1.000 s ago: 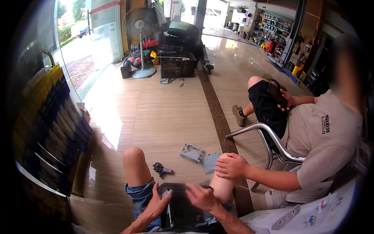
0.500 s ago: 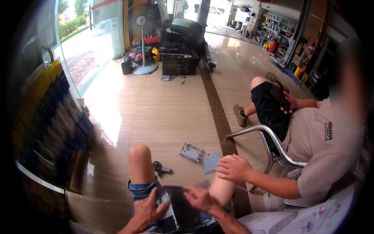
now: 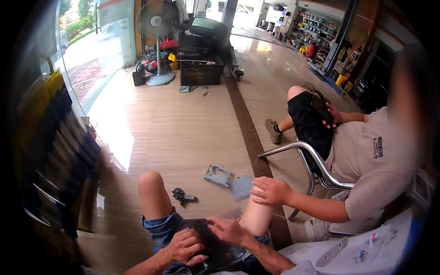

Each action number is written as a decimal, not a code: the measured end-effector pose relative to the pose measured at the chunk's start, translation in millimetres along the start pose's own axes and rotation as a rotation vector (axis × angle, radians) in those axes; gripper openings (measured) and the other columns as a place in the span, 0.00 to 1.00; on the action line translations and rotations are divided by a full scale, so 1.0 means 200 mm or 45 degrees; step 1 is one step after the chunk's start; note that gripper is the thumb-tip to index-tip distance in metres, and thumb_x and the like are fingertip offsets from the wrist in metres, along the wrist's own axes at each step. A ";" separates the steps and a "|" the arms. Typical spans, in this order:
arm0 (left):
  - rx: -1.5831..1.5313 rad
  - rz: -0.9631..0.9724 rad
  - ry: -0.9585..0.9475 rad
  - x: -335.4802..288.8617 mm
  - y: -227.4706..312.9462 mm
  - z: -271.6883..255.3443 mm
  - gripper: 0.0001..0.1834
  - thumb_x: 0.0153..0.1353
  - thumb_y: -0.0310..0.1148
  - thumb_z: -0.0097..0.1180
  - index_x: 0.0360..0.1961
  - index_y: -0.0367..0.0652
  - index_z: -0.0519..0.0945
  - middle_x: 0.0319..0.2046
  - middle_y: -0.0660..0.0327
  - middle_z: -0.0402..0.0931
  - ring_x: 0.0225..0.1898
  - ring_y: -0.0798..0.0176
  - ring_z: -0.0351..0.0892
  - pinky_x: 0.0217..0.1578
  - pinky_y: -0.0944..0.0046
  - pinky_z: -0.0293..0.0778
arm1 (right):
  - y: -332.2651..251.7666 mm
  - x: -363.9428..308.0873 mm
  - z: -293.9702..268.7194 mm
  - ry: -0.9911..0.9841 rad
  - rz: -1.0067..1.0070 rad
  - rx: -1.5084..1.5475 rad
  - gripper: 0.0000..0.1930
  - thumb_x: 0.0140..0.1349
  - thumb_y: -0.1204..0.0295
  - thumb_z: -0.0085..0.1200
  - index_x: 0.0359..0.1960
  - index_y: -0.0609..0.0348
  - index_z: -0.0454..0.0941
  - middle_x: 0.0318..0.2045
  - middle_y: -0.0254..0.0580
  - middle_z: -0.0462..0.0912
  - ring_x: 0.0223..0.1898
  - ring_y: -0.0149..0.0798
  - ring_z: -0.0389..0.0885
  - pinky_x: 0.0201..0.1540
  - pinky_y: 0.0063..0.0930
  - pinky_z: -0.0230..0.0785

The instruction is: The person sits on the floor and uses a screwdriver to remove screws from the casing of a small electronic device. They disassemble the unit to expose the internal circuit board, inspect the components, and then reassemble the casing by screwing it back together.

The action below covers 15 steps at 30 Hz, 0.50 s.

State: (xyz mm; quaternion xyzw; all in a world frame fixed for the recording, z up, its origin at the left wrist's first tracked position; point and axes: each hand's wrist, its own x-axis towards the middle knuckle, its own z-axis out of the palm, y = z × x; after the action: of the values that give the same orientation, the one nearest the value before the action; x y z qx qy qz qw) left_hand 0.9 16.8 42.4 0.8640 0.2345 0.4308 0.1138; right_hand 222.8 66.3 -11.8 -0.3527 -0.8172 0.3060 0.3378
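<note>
While a dark case [image 3: 214, 250] lies under the curled left hand [image 3: 185, 246] and loosely spread right hand [image 3: 229, 230], grips are unclear.
Beyond them, a grey frame [image 3: 211, 177] and grey plate [image 3: 241, 188] lie loose; what remains cannot be told.

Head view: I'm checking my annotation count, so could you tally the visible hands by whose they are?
Camera wearer, left hand and right hand: 2
Seated co-worker, near hand and far hand: 2
Total: 4
</note>
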 end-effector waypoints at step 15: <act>-0.425 0.213 -0.201 0.29 -0.13 0.04 0.20 0.54 0.39 0.66 0.12 0.49 0.69 0.14 0.66 0.61 0.14 0.62 0.65 0.17 0.62 0.61 | -0.02 0.01 -0.14 0.076 0.173 0.066 0.16 0.64 0.71 0.63 0.52 0.60 0.79 0.37 0.50 0.86 0.32 0.45 0.88 0.35 0.34 0.80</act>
State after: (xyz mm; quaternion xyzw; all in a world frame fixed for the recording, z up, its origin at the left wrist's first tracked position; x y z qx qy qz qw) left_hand 30.3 67.7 67.2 0.8808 0.0778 0.4023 0.2373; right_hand 242.7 72.2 8.9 -0.4075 -0.7727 0.3387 0.3495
